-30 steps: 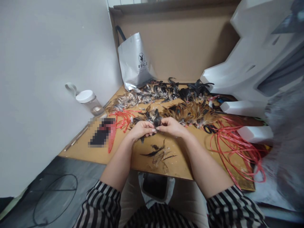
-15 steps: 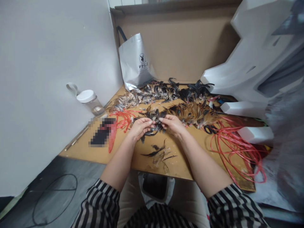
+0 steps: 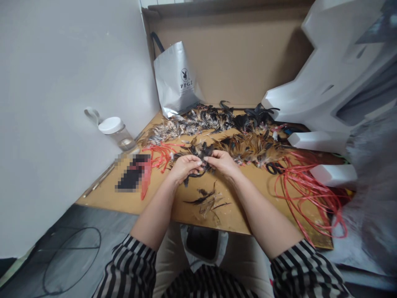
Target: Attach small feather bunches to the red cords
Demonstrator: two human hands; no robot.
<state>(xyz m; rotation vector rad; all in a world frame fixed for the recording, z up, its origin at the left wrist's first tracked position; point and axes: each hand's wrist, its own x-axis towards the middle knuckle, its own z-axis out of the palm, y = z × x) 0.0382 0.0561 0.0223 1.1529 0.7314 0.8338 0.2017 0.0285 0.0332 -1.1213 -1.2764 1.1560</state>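
Both hands meet over the middle of the table. My left hand [image 3: 187,166] is closed in a pinch on dark feathers [image 3: 203,150], whose tips fan out beyond the fingers. My right hand [image 3: 223,162] pinches at the same feathers, its fingertips almost touching the left ones. Exactly what lies between the fingertips is too small to make out. Just behind the right hand lies a row of brown feather bunches [image 3: 254,147]. Nearer the table's front edge, a few loose feathers [image 3: 207,201] are scattered.
Red plastic strips [image 3: 161,153] lie left of the hands, and a larger red tangle [image 3: 307,194] lies right, beside black scissors [image 3: 274,168]. Farther back are more feather bunches [image 3: 198,124] and a silver bag [image 3: 173,78]. A lidded jar [image 3: 119,134] stands left. White foam [image 3: 335,176] juts in from the right.
My right hand has shifted slightly left, bringing its fingertips closer to my left hand. The feathers on the table look unmoved.
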